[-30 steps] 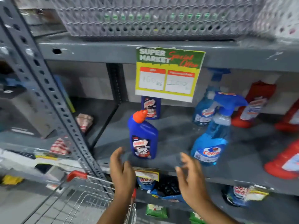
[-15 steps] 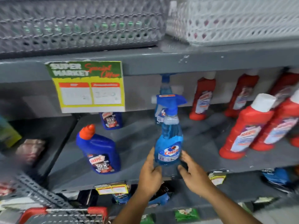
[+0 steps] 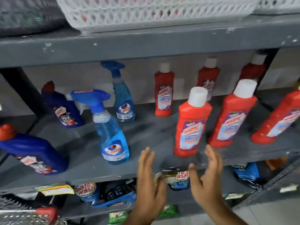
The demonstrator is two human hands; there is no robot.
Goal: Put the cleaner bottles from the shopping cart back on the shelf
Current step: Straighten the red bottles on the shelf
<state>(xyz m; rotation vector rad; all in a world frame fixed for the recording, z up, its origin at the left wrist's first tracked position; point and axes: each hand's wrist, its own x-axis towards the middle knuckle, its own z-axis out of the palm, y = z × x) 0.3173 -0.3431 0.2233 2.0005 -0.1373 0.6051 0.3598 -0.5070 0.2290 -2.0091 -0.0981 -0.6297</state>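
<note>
On the grey shelf [image 3: 146, 138] stand cleaner bottles. A blue Colin spray bottle [image 3: 112, 135] is at the front, with a second one [image 3: 122, 96] behind it. Dark blue bottles with orange caps stand at the left: one at the front [image 3: 32, 153], one further back [image 3: 65, 109]. Several red bottles with white caps fill the right side, the nearest [image 3: 191, 125] just above my hands. My left hand [image 3: 151, 185] and my right hand [image 3: 206, 181] are both open with palms facing each other, in front of the shelf edge, holding nothing. The shopping cart [image 3: 24, 213] shows at the bottom left.
A white mesh basket [image 3: 154, 12] sits on the shelf above, with a dark one [image 3: 29, 15] to its left. Below the bottle shelf lie detergent pouches [image 3: 86, 190] and price tags [image 3: 55, 190]. A dark upright post [image 3: 21, 88] stands at the left.
The view has swung right. Both hands have let go of the front Colin spray bottle, which now stands on the shelf, and have moved right toward the nearest red bottle.
</note>
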